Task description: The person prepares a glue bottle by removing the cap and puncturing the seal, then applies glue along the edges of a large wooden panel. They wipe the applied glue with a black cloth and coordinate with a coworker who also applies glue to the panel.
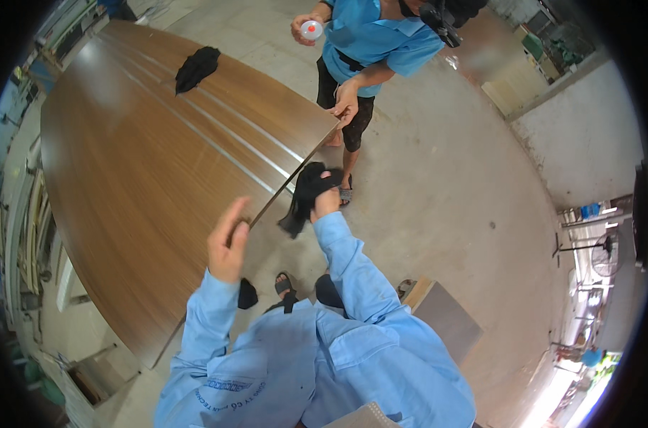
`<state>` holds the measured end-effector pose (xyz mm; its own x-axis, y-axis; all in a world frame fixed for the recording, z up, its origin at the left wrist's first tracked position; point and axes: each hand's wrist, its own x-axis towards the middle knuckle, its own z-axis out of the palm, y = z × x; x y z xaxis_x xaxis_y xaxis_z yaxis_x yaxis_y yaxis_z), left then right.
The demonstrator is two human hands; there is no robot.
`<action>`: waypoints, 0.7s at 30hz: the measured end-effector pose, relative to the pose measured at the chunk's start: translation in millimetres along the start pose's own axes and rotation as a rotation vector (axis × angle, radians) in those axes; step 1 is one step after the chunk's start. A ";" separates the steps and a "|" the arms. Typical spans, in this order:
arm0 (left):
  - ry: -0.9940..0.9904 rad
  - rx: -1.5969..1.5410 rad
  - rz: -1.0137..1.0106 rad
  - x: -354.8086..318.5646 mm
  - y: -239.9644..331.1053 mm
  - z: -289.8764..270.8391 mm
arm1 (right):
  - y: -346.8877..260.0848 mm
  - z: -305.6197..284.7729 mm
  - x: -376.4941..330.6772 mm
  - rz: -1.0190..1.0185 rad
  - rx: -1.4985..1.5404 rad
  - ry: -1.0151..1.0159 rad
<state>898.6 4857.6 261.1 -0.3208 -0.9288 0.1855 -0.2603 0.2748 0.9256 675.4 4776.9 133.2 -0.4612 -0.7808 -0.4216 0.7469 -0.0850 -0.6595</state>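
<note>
A large wood-grain panel [152, 164] with pale metallic strips along it lies in front of me, to the left. My left hand [227, 246] is at its near edge, fingers stretched out and slightly blurred, holding nothing; I cannot tell whether it touches the edge. Just off the panel's corner, my right hand [327, 200] is closed around a black cloth [306, 192] that hangs down from it. Another black cloth [197, 70] lies crumpled on the far part of the panel.
Across the corner stands a co-worker in a blue shirt [381, 43], one hand [347, 103] on the panel's edge, the other holding a small whitish round container [312, 30]. A grey-topped block [445, 321] stands to my right. Long strips [35, 228] are stacked at far left; a fan [605, 250] stands far right.
</note>
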 end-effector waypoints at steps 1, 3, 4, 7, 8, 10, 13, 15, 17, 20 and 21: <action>0.057 0.113 -0.019 19.4 -17.7 -5.2 | 12.4 7.7 6.9 0.010 -0.055 -0.032; 0.115 0.419 -0.010 43.9 -48.4 -4.0 | 36.7 21.1 21.3 0.017 -0.256 -0.117; 0.115 0.609 0.019 51.4 -60.4 -3.8 | 46.3 28.3 34.3 0.007 -0.318 -0.117; 0.040 0.867 0.004 62.2 -81.5 -3.8 | 53.8 46.9 90.0 -0.332 -0.696 0.104; 0.002 0.928 -0.111 60.9 -82.4 -4.6 | 45.1 48.8 110.0 -0.394 -0.615 0.110; 0.033 0.895 -0.035 57.0 -80.0 -6.1 | 21.1 50.8 130.0 -0.305 -0.598 0.080; 0.033 0.956 -0.050 55.0 -71.8 -7.6 | 4.7 53.1 115.0 -0.300 -0.474 -0.051; 0.044 0.955 -0.077 58.3 -67.9 -6.8 | 13.8 44.1 85.9 0.010 -0.547 -0.228; 0.046 0.977 -0.036 61.6 -64.8 -5.3 | 39.6 50.0 65.2 -0.492 -0.474 -0.045; 0.040 0.992 -0.055 62.0 -60.7 -4.9 | 46.5 40.5 84.1 0.122 -0.741 -0.265; 0.031 1.003 -0.071 61.8 -59.8 -4.9 | 47.5 47.6 87.3 -0.231 -0.399 -0.136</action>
<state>898.8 4782.5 218.8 -0.2544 -0.9533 0.1629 -0.9292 0.2876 0.2320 693.5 4675.3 94.6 -0.5069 -0.8454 -0.1682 0.3777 -0.0424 -0.9250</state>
